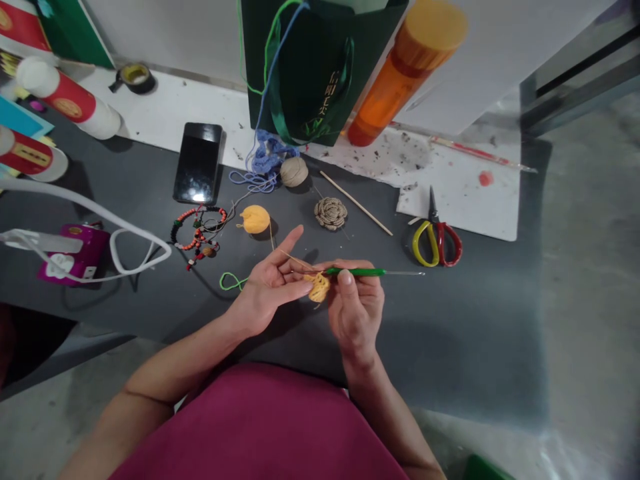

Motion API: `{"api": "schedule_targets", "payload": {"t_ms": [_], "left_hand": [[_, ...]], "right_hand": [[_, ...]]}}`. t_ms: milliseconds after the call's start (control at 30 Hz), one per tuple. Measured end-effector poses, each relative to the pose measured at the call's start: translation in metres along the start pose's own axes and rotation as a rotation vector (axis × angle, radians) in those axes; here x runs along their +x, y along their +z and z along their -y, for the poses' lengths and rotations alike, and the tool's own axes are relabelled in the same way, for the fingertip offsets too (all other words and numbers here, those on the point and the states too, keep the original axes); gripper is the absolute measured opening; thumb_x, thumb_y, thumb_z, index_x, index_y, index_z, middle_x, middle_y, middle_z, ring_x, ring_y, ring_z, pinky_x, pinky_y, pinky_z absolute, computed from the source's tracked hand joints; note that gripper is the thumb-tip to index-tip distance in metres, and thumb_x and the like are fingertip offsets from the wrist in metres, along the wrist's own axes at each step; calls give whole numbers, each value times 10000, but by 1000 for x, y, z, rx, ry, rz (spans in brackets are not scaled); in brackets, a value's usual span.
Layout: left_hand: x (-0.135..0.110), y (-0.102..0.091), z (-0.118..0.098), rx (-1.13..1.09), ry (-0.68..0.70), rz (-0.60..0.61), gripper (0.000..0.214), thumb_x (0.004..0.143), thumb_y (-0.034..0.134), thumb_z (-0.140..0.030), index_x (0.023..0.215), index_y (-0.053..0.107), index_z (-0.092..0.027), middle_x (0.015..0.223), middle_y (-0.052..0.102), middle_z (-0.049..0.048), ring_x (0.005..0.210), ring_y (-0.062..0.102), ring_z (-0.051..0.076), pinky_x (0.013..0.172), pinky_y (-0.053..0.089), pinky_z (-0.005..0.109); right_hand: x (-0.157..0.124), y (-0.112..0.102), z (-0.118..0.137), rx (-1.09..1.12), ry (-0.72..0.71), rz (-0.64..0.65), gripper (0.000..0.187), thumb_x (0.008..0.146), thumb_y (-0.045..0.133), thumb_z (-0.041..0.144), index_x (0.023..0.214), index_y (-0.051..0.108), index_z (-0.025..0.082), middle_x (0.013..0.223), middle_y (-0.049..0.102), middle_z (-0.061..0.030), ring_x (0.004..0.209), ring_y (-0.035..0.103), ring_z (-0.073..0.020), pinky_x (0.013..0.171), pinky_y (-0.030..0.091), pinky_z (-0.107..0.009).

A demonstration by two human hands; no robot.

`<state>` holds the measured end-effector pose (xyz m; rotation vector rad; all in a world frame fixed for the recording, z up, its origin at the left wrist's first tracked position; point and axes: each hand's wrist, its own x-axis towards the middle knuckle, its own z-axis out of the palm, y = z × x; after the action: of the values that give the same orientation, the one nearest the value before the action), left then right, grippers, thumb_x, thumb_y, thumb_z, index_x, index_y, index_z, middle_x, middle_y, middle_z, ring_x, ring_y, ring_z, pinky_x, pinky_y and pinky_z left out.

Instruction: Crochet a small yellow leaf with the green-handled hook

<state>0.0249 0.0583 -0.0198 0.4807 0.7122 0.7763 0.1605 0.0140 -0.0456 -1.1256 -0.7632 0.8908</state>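
Observation:
My left hand (270, 287) pinches a small yellow crocheted piece (318, 287), with thin yellow yarn running over its fingers. My right hand (356, 310) grips a green-handled crochet hook (355, 271) just above that piece, its steel shaft pointing right. The hook's tip lies beyond my fingers, away from the piece. A yellow yarn ball (255, 219) sits on the dark grey table (450, 333) above my left hand. Close by are a beige crocheted rose (331, 213) and a beige yarn ball (294, 171).
Red-and-yellow-handled scissors (436, 239) lie right of my hands, beyond a wooden stick (356, 203). Farther back are a phone (198, 163), a beaded bracelet (199, 233), blue yarn (267, 157), a dark green bag (300, 67) and an orange bottle (407, 73). A white cable (85, 213) crosses the left.

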Motion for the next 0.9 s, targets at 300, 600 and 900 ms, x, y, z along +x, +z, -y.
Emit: {"api": "schedule_targets", "payload": {"t_ms": [300,600,900], "left_hand": [[-1,3,-2,2,-5,-27,792,712,905,-146,1448,628,-243,828,736,-37,798,682,108,807,521,252],[-1,4,-3,-11,10,-21,668,720,905,-183,1357,710,-229,763,709,-34,743,658,112,788,534,271],[0,0,-1,-20,37,5,625,724,894,-179,1324,728,-229,814,740,-15,753,659,111,749,525,259]], "right_hand": [[5,1,8,47,17,9,107,953,673,376,949,652,271,784,772,32,681,757,-143,633,613,-282],[11,-12,9,-49,16,45,154,1013,566,409,946,599,274,751,751,21,642,722,-147,610,589,-298],[8,-8,10,-6,-4,10,137,1005,604,390,942,613,269,753,745,36,623,732,-136,539,555,-259]]}}
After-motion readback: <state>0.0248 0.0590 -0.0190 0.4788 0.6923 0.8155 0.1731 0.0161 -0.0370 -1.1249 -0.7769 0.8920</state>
